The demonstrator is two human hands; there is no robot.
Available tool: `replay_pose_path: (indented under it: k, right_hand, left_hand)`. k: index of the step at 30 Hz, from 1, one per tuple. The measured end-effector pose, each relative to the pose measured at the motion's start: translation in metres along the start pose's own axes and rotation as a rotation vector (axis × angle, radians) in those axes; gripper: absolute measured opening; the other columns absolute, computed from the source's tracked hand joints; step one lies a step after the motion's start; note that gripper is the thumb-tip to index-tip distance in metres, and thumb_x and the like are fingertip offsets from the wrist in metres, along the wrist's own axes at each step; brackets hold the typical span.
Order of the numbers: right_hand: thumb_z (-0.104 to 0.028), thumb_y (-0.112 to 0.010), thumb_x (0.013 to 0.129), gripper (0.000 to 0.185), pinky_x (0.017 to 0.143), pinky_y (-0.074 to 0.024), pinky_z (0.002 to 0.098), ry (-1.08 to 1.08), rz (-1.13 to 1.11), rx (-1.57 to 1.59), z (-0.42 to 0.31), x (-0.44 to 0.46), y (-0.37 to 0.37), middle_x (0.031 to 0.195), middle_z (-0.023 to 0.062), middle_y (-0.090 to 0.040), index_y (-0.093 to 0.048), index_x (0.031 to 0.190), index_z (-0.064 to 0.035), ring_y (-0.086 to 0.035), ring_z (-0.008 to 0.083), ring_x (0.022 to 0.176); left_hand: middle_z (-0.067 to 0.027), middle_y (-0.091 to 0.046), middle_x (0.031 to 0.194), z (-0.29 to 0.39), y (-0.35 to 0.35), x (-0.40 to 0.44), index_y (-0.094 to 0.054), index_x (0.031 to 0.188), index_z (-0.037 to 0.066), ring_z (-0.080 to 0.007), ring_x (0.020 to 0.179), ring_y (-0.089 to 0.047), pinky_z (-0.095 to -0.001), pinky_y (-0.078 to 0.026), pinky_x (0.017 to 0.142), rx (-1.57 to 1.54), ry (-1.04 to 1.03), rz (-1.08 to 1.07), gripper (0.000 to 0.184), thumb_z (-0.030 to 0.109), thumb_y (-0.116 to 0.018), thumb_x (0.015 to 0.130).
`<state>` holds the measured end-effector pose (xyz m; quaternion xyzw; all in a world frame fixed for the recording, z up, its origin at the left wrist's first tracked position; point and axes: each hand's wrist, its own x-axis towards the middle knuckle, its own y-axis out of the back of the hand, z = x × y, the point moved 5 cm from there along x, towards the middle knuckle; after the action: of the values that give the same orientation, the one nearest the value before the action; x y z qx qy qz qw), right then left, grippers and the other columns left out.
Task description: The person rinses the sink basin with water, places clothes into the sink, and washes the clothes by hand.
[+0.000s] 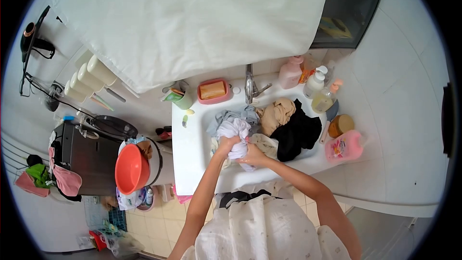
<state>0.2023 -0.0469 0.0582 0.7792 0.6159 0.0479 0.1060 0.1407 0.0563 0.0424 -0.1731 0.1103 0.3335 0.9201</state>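
Over the near part of the white sink (190, 173), my left hand (228, 145) grips a bunched white cloth (234, 129). My right hand (252, 156) is closed on the same cloth, just to the right and a little lower. Beneath and behind it lies a grey-blue garment (219, 119). A beige garment (277, 115) and a black garment (299, 132) are heaped to the right in the basin, with a cream cloth (264, 145) beside my right hand.
The faucet (249, 86) stands behind the basin. A pink soap dish (214, 99) and a green cup (183, 100) are at the back left. Pump bottles (314, 83), a jar (342, 125) and a pink bottle (344, 147) line the right side. A red basin (131, 169) is at left.
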Motion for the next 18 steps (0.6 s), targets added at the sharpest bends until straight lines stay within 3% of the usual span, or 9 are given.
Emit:
replay_pose_path:
  k: [1, 3, 6, 8, 9, 13, 15, 16, 18]
  right_hand:
    - [-0.027, -0.072, 0.057, 0.063, 0.078, -0.0430, 0.0307, -0.081, -0.014, -0.065, 0.004, 0.003, 0.000, 0.091, 0.0180, -0.057, -0.047, 0.106, 0.0041, -0.056, 0.0255, 0.084]
    - [-0.029, -0.072, 0.058, 0.067, 0.080, -0.0420, 0.0301, -0.162, -0.033, -0.126, 0.021, 0.004, -0.003, 0.099, 0.0180, -0.055, -0.044, 0.111, 0.0031, -0.055, 0.0260, 0.090]
    - [-0.039, -0.066, 0.071, 0.073, 0.087, -0.0361, 0.0312, 0.083, 0.016, 0.174, 0.045, 0.007, -0.002, 0.117, 0.0133, -0.043, -0.032, 0.122, 0.0011, -0.046, 0.0211, 0.103]
    - [-0.048, -0.049, 0.080, 0.067, 0.095, -0.0273, 0.0326, -0.174, 0.183, 0.753, 0.068, 0.008, -0.002, 0.125, 0.0088, -0.035, -0.028, 0.127, -0.0052, -0.039, 0.0186, 0.111]
    - [-0.055, -0.038, 0.082, 0.066, 0.097, -0.0223, 0.0331, -0.305, 0.228, 0.897, 0.074, 0.007, -0.006, 0.126, 0.0075, -0.035, -0.028, 0.128, -0.0082, -0.037, 0.0187, 0.113]
    - [-0.053, -0.039, 0.083, 0.061, 0.095, -0.0262, 0.0347, -0.319, 0.229, 1.135, 0.071, 0.016, -0.012, 0.123, 0.0086, -0.040, -0.034, 0.125, -0.0100, -0.039, 0.0217, 0.112]
    - [-0.053, -0.035, 0.083, 0.056, 0.095, -0.0281, 0.0378, -0.358, 0.060, 1.557, 0.053, 0.022, -0.023, 0.120, 0.0084, -0.044, -0.040, 0.121, -0.0114, -0.040, 0.0238, 0.112]
    - [-0.053, -0.035, 0.083, 0.056, 0.095, -0.0281, 0.0378, -0.356, 0.057, 1.554, 0.043, 0.023, -0.026, 0.120, 0.0084, -0.044, -0.040, 0.121, -0.0114, -0.040, 0.0238, 0.112]
    - [-0.053, -0.030, 0.082, 0.055, 0.094, -0.0281, 0.0434, -0.559, -0.062, 1.578, 0.018, 0.018, -0.042, 0.118, 0.0070, -0.048, -0.045, 0.117, -0.0132, -0.042, 0.0250, 0.110]
  left_hand:
    - [-0.0092, -0.058, 0.085, 0.003, 0.000, 0.002, -0.056, 0.092, -0.005, -0.0168, 0.072, -0.056, -0.0277, -0.045, 0.063, 0.000, -0.005, -0.002, 0.034, 0.012, -0.058, 0.063]
    - [-0.0093, -0.058, 0.080, 0.005, 0.017, 0.002, -0.058, 0.087, -0.006, -0.0174, 0.069, -0.056, -0.0290, -0.046, 0.062, 0.104, 0.044, 0.251, 0.030, 0.014, -0.057, 0.064]
    - [-0.0130, -0.058, 0.075, 0.006, 0.030, 0.006, -0.056, 0.079, -0.004, -0.0197, 0.068, -0.057, -0.0300, -0.047, 0.063, -0.243, 0.004, 0.285, 0.022, 0.012, -0.048, 0.065]
    - [-0.0127, -0.057, 0.073, 0.011, 0.035, 0.001, -0.055, 0.076, -0.003, -0.0209, 0.066, -0.056, -0.0307, -0.047, 0.064, -0.303, -0.016, 0.284, 0.019, 0.010, -0.046, 0.065]
    - [-0.0122, -0.056, 0.072, 0.014, 0.035, 0.000, -0.054, 0.076, -0.003, -0.0211, 0.065, -0.055, -0.0304, -0.047, 0.063, -0.358, -0.026, 0.286, 0.019, 0.010, -0.046, 0.065]
    - [-0.0103, -0.054, 0.070, 0.015, 0.029, 0.004, -0.052, 0.078, -0.001, -0.0209, 0.064, -0.054, -0.0294, -0.046, 0.061, -0.601, -0.016, 0.154, 0.018, 0.008, -0.046, 0.064]
    - [-0.0099, -0.054, 0.070, 0.023, 0.019, -0.004, -0.052, 0.079, -0.001, -0.0206, 0.064, -0.054, -0.0293, -0.047, 0.061, -0.663, -0.001, 0.114, 0.018, 0.008, -0.046, 0.064]
    - [-0.0096, -0.055, 0.070, 0.028, 0.013, -0.006, -0.051, 0.080, -0.001, -0.0204, 0.064, -0.054, -0.0293, -0.047, 0.061, -0.724, 0.009, 0.075, 0.019, 0.008, -0.046, 0.064]
    - [-0.0095, -0.055, 0.070, 0.029, 0.010, -0.004, -0.052, 0.079, -0.001, -0.0202, 0.064, -0.054, -0.0296, -0.047, 0.061, -0.742, -0.016, 0.064, 0.018, 0.009, -0.046, 0.065]
